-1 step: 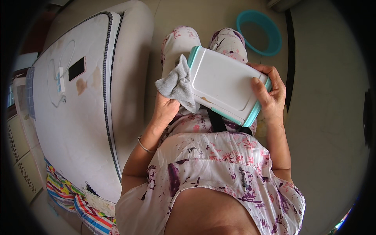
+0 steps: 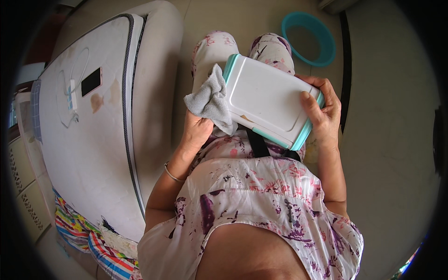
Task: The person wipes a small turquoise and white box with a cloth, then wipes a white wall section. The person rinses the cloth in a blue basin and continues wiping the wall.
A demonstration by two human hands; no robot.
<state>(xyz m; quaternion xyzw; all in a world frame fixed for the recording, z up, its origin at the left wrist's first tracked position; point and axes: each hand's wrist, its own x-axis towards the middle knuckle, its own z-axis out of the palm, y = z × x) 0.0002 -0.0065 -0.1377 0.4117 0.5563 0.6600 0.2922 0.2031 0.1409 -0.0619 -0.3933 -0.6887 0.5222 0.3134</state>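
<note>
Two hands share the work: your right hand [image 2: 322,116] clamps the white box [image 2: 268,100] tilted above your lap, so press the grey cloth [image 2: 210,100], bunched in your left hand [image 2: 196,133], firmly along its teal edge.

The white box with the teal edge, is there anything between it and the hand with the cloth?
Only the grey cloth itself. The left hand bunches it and presses it against the left end of the white box, so the cloth sits between hand and box. The right hand grips the box's other end directly, with nothing between.
</note>
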